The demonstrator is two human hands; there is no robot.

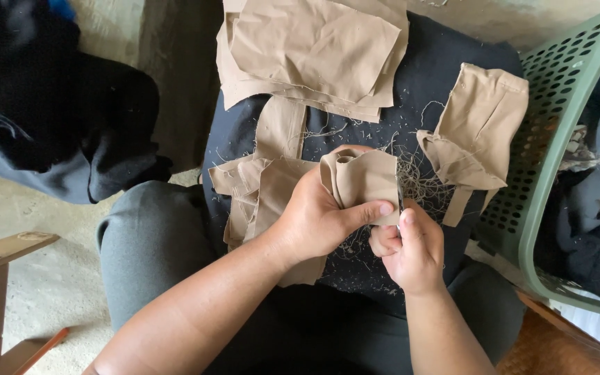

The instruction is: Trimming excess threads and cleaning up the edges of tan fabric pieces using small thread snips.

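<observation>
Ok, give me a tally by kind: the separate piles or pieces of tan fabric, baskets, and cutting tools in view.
Tan fabric piles or pieces: 4 (stack at top, pieces on the lap, piece at right, piece in the left hand)
Green basket: 1
Small dark cutting tool in the right hand: 1
Total: 6

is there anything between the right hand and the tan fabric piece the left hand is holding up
Nothing visible apart from a small dark tool in the right hand, whose tip meets the edge of the folded tan fabric piece. The left hand grips that piece from the other side.
</observation>
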